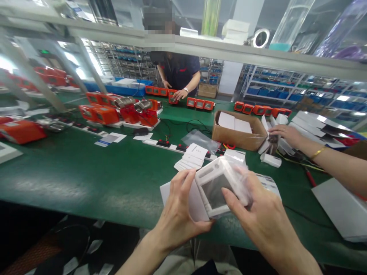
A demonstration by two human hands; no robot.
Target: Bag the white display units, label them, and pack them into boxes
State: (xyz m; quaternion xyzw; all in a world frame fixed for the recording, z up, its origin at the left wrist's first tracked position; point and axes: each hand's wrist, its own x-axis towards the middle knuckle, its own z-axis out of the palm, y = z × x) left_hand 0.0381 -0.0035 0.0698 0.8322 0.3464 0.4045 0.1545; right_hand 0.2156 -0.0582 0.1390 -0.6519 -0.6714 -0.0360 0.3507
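My left hand [182, 206] is wrapped around a small white cardboard box [197, 204], thumb below and fingers over its far side. In my right hand [259, 204] is a white device with a grey screen [215, 190], covered in clear plastic film. It is tilted against the box's side, and my right thumb lies over the screen. How far the device sits inside the box cannot be made out. Just beyond my hands are a fanned stack of printed white cards [191, 157] and a clear plastic bag [200, 141].
At the right, another person's hand [282, 133] touches white packets beside a brown carton [239, 131]. Across the green table [86, 172], a person in dark clothing [182, 72] handles orange units [200, 104]. A power strip [172, 146] crosses the middle; a shelf beam [123, 34] hangs above.
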